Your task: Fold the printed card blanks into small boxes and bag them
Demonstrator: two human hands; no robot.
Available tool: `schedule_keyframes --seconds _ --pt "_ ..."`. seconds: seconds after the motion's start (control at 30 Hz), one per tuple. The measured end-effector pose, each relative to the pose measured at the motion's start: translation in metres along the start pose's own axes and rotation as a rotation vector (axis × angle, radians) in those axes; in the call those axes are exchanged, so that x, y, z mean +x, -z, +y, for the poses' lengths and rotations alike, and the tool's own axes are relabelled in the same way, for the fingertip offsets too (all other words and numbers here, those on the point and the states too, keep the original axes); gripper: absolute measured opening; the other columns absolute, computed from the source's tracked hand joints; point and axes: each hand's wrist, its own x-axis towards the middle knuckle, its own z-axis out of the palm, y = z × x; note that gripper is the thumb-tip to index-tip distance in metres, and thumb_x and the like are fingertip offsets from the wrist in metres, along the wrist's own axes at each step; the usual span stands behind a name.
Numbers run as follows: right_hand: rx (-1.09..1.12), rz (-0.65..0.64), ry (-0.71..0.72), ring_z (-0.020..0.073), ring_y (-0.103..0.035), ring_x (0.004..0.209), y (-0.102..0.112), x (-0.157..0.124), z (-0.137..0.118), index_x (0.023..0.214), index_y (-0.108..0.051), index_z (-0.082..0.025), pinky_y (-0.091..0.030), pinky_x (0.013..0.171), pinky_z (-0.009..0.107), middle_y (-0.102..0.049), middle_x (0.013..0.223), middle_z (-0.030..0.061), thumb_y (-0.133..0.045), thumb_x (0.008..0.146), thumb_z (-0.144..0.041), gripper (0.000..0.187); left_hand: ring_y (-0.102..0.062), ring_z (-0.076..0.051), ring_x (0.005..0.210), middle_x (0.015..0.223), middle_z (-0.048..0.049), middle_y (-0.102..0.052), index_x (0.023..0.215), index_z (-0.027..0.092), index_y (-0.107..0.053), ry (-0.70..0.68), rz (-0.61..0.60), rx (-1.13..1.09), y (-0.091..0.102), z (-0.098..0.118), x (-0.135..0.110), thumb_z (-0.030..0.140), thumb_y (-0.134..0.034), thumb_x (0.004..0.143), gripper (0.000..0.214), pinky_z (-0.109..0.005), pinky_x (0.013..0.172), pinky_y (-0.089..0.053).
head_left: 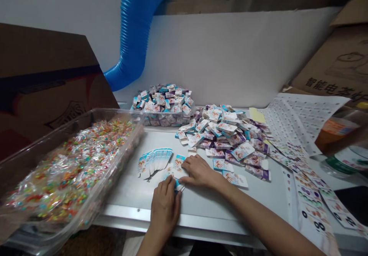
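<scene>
My left hand (pixel 164 204) and my right hand (pixel 198 170) meet over a small flat blue and white card box (pixel 176 175) on the metal table (pixel 143 202). Both hands have their fingers closed on it, pinching it between them. Just left of the hands lies a fanned stack of flat blue box blanks (pixel 153 161). Behind the right hand spreads a heap of small folded blue and purple boxes (pixel 227 133).
A clear plastic bin (pixel 43 145) full of wrapped colourful sweets stands at the left. A second clear tub heaped with small boxes (pixel 163 102) sits at the back. Printed sticker sheets (pixel 304 171) lie at the right, near cardboard cartons (pixel 336 64). A blue ribbed hose (pixel 135 30) hangs behind.
</scene>
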Motion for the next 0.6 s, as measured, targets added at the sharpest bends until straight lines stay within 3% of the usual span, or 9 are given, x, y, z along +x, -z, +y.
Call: schedule_keyframes --seconds 0.1,0.27,0.33,0.4,0.5,0.6 --pt "-0.027 -0.023 0.06 0.026 -0.048 0.096 0.004 -0.01 -0.002 0.116 -0.052 -0.016 -0.033 0.083 0.036 -0.056 0.106 0.0122 -0.057 0.071 -0.063 0.065 -0.051 -0.026 0.103 0.116 -0.0159 -0.053 0.113 0.012 -0.047 -0.017 0.0 0.006 0.0 -0.002 -0.002 0.021 -0.048 0.084 0.031 -0.041 0.081 -0.047" --pt "-0.111 -0.052 0.078 0.0237 -0.049 0.091 0.009 -0.024 -0.007 0.1 -0.059 -0.014 -0.033 0.081 0.036 -0.06 0.095 0.0109 -0.051 0.085 -0.038 0.029 -0.051 -0.027 0.103 0.116 -0.0161 -0.054 0.111 0.013 -0.048 -0.024 -0.004 0.021 0.001 -0.004 -0.004 0.021 -0.048 0.083 0.029 -0.042 0.079 -0.048" --pt "-0.128 0.025 0.054 0.0228 -0.049 0.088 0.01 -0.029 -0.012 0.1 -0.059 -0.014 -0.033 0.078 0.036 -0.062 0.093 0.011 -0.045 0.087 -0.024 0.021 -0.052 -0.027 0.103 0.117 -0.016 -0.053 0.112 0.014 -0.048 -0.01 0.008 0.014 0.002 -0.002 -0.002 0.021 -0.049 0.083 0.03 -0.042 0.08 -0.047" --pt "-0.107 0.194 -0.027 0.0224 -0.049 0.088 0.011 -0.034 -0.017 0.104 -0.058 -0.015 -0.032 0.077 0.036 -0.062 0.097 0.0107 -0.042 0.087 -0.016 0.023 -0.05 -0.027 0.106 0.121 -0.0167 -0.05 0.118 0.014 -0.045 0.011 0.055 0.008 0.003 0.003 0.002 0.023 -0.05 0.083 0.037 -0.044 0.084 -0.046" --pt "-0.049 0.413 -0.148 0.0221 -0.048 0.088 0.011 -0.04 -0.027 0.1 -0.061 -0.017 -0.032 0.076 0.035 -0.063 0.097 0.009 -0.042 0.088 -0.015 0.023 -0.043 -0.03 0.117 0.131 -0.0192 -0.043 0.13 0.012 -0.033 0.007 0.113 0.009 0.0 0.012 0.014 0.027 -0.054 0.081 0.056 -0.048 0.091 -0.042" --pt "-0.004 0.394 -0.133 0.022 -0.049 0.083 0.006 -0.044 -0.038 0.092 -0.063 -0.017 -0.032 0.073 0.036 -0.065 0.089 0.0086 -0.045 0.088 -0.024 0.02 -0.038 -0.031 0.123 0.133 -0.021 -0.041 0.135 0.008 -0.023 -0.053 0.118 -0.001 -0.008 0.016 0.026 0.021 -0.049 0.082 0.061 -0.047 0.094 -0.04"
